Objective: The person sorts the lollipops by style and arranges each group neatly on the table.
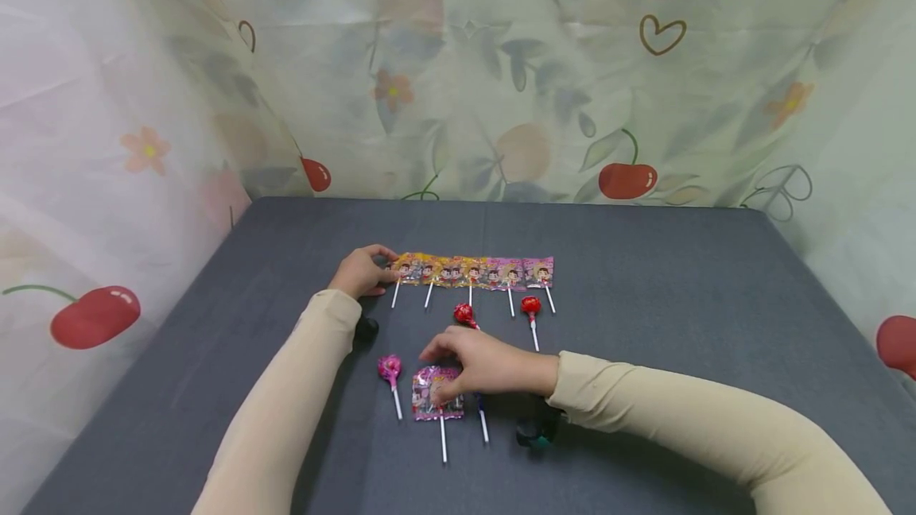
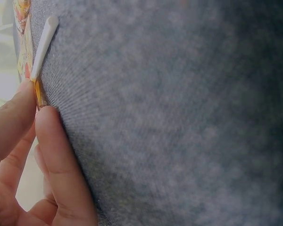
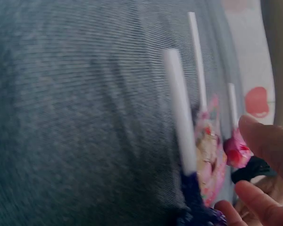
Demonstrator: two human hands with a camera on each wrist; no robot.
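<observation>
My left hand (image 1: 359, 271) pinches the edge of the leftmost lollipop (image 1: 406, 268), yellow-wrapped, in a row of several flat-packed lollipops with white sticks toward the near side. In the left wrist view, thumb and finger meet at its yellow wrapper edge (image 2: 39, 92). My right hand (image 1: 490, 362) hovers over a pink flat-packed lollipop (image 1: 438, 408), thumb and fingers spread apart; whether the thumb touches it I cannot tell. Under that hand lies a dark blue round lollipop (image 3: 194, 197), its head hidden in the head view. Left of the pink pack lies a pink round lollipop (image 1: 390, 368).
Two red round lollipops, one (image 1: 463, 313) partly behind the right hand and one (image 1: 530, 306) farther right, lie below the row. A dark grey cloth (image 1: 665, 284) covers the table. Patterned curtains (image 1: 458, 102) stand behind and at both sides.
</observation>
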